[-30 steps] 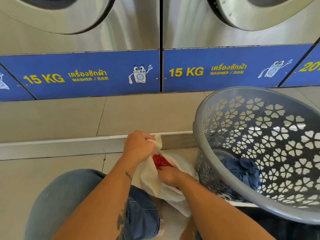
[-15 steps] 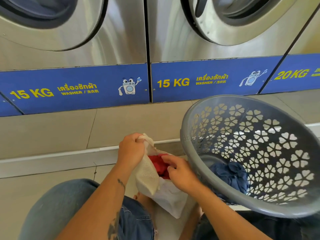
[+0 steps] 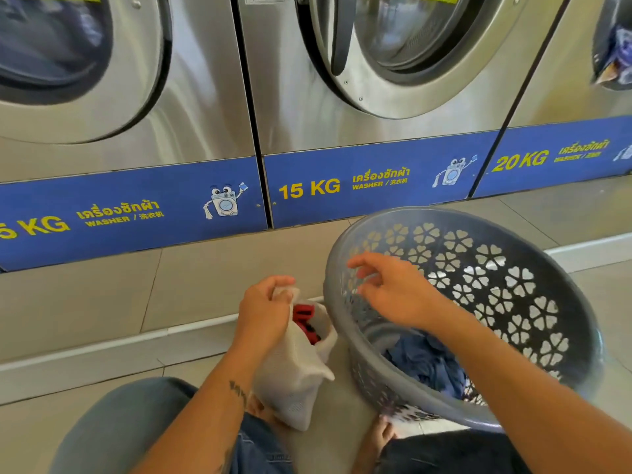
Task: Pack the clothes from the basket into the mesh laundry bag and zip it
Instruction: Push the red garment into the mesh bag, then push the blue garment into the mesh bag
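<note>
The right hand (image 3: 393, 292) is motion-blurred at its fingertips, so whether its grip holds anything cannot be told. Below the left hand (image 3: 263, 309), the mesh laundry bag (image 3: 294, 378) hides most of the red garment (image 3: 304, 319). Beneath the right forearm, the basket (image 3: 342, 268) wall covers part of the blue clothes (image 3: 424, 364). The frame's bottom edge cuts off both arms.

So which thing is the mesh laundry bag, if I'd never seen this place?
Start at the grey plastic basket with flower-shaped holes, on the floor before the washers. Just to its left, the left hand holds up a small white mesh laundry bag by its open top. Unlike the basket's blue clothes, it shows a red garment inside.
</note>
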Demonstrator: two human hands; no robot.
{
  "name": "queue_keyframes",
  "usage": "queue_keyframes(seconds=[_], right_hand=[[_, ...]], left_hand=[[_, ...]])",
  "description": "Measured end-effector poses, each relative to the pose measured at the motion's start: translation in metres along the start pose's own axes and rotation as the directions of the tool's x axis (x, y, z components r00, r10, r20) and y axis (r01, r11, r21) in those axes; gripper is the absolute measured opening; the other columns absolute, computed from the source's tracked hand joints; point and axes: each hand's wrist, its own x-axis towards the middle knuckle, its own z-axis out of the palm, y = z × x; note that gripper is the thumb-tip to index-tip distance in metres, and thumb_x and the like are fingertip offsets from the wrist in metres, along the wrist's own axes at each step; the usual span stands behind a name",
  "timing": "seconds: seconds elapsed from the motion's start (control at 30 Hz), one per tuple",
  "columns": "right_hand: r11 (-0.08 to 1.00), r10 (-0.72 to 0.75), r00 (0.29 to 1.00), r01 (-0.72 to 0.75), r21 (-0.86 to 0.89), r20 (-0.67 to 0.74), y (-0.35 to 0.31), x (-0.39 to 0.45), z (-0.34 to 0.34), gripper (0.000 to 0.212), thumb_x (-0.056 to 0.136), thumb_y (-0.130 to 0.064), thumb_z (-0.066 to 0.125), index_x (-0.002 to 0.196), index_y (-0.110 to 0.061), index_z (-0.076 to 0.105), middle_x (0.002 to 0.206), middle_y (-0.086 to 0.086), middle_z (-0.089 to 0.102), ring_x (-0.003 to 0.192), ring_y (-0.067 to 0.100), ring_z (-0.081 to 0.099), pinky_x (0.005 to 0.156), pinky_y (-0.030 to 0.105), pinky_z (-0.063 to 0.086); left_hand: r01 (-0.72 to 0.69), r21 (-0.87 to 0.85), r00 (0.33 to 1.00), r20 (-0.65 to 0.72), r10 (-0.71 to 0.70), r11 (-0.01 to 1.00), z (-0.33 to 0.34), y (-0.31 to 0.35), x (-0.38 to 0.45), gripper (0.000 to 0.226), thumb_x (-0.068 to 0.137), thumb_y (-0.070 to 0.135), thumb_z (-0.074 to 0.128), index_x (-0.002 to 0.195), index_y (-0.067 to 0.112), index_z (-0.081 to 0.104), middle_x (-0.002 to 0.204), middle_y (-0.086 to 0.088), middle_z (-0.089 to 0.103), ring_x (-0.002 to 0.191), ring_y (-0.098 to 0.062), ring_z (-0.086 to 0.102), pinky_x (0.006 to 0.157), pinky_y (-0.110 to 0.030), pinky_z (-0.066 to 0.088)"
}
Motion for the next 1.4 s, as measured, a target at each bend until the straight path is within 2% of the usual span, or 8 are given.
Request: queue_keyframes(seconds=[0.13,0.33,0.53,0.73,0.9,1.13,1.3,1.4], right_hand=[[0.925,0.232,0.935,-0.127,-0.358,0.267,0.086,0.033,0.004,0.081,0.087,-0.029,0.066,0.155,-0.023,0.022,0.154,0.014,0.036,0.135,0.035,0.043,0.106,0.042,0.042],[0.71,0.499,0.77,-0.102,-0.697,0.396,0.174,0.055,0.038,0.105,0.077,-0.049,0.068,0.156,-0.035,0.0,0.161,0.016,0.018,0.14,0.045,0.033,0.112,0.052,0.037],[0.571,0.66,0.582,0.023,-0.821,0.475,0.217,0.071,0.08,0.117,0.078,-0.057,0.071,0.156,-0.032,-0.012,0.166,0.014,-0.008,0.148,0.046,0.014,0.115,0.055,0.028],[0.509,0.786,0.454,-0.091,-0.856,0.419,0.275,0.073,0.124,0.138,0.057,-0.068,0.076,0.144,-0.048,-0.029,0.16,0.009,-0.031,0.143,0.058,-0.014,0.111,0.073,0.02],[0.529,0.677,0.593,0.02,-0.849,0.436,0.294,0.062,0.139,0.119,0.076,-0.052,0.066,0.152,-0.027,-0.021,0.158,0.027,0.003,0.139,0.05,0.031,0.109,0.053,0.039],[0.715,0.51,0.67,0.019,-0.699,0.54,0.241,0.077,0.104,0.054,0.083,-0.021,0.057,0.136,-0.021,0.05,0.128,0.01,0.063,0.116,0.031,0.06,0.094,0.036,0.051],[0.923,0.306,0.854,-0.157,-0.351,0.421,0.169,0.074,0.053,0.017,0.077,-0.013,0.061,0.092,-0.004,0.061,0.089,0.014,0.069,0.085,0.031,0.064,0.073,0.04,0.055],[0.97,0.235,0.933,-0.241,-0.012,0.273,0.117,0.058,0.02,0.015,0.08,-0.006,0.061,0.072,-0.003,0.049,0.065,0.013,0.054,0.06,0.021,0.051,0.055,0.032,0.042]], left_hand=[[-0.045,0.118,0.999,0.027,0.042,0.992,0.006,0.0,0.004,0.029,0.091,0.013,0.058,0.108,0.032,0.07,0.127,0.011,0.056,0.11,-0.009,0.053,0.082,-0.01,0.041],[-0.197,0.509,0.98,0.103,0.168,0.838,0.026,-0.005,0.013,0.042,0.09,0.006,0.049,0.126,0.024,0.061,0.139,0.002,0.05,0.129,-0.02,0.045,0.105,-0.032,0.036],[-0.071,0.626,0.998,0.042,0.057,0.777,0.043,-0.005,0.027,0.056,0.09,0.012,0.053,0.144,0.021,0.042,0.15,0.002,0.032,0.123,-0.027,0.049,0.099,-0.04,0.042],[-0.108,0.621,0.994,0.075,0.078,0.776,0.04,-0.018,0.039,0.06,0.086,0.0,0.05,0.141,0.024,0.048,0.147,0.003,0.041,0.128,-0.024,0.04,0.103,-0.041,0.037],[-0.068,0.614,0.997,0.072,0.03,0.787,0.033,-0.031,0.039,0.059,0.089,0.004,0.048,0.142,0.027,0.045,0.149,0.007,0.037,0.132,-0.019,0.037,0.104,-0.031,0.031],[-0.017,0.474,0.993,0.108,-0.039,0.88,0.023,-0.017,0.03,0.076,0.08,-0.011,0.046,0.141,0.034,0.048,0.153,0.012,0.034,0.141,-0.015,0.029,0.107,-0.027,0.026],[-0.025,0.382,0.999,0.049,0.006,0.924,0.011,-0.012,0.015,0.07,0.081,-0.009,0.047,0.135,0.034,0.054,0.149,0.007,0.044,0.135,-0.02,0.04,0.112,-0.038,0.036],[-0.033,0.257,0.999,0.026,0.027,0.966,-0.002,-0.011,0.002,0.069,0.078,-0.01,0.045,0.126,0.036,0.063,0.143,0.003,0.052,0.117,-0.028,0.056,0.09,-0.044,0.053]])
